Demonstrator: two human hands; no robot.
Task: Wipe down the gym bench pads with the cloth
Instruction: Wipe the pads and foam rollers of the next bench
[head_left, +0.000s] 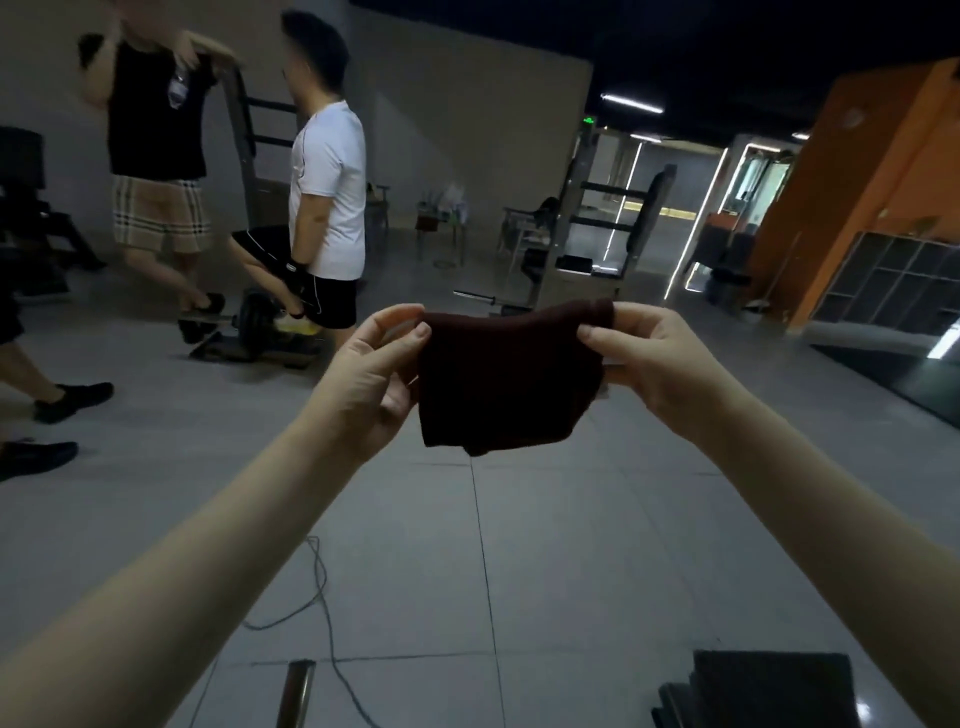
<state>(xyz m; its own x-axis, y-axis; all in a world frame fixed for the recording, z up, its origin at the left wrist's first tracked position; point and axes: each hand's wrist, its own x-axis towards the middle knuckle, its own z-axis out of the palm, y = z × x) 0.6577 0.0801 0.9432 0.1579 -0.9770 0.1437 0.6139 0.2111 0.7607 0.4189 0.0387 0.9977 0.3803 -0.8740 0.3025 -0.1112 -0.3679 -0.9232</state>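
A dark maroon cloth (506, 376) hangs folded in front of me at chest height. My left hand (374, 379) pinches its upper left corner between thumb and fingers. My right hand (654, 364) pinches the upper right corner the same way. The cloth sags between the two hands, over the grey tiled floor. A black padded edge (769, 686) shows at the bottom right, below my right forearm; I cannot tell whether it is a bench pad.
Two people (322, 197) stand at the left by a weight plate on the floor, and other legs show at the far left edge. A cable (322, 597) trails over the tiles beside a metal bar (296, 691). Gym machines (597, 234) stand at the back.
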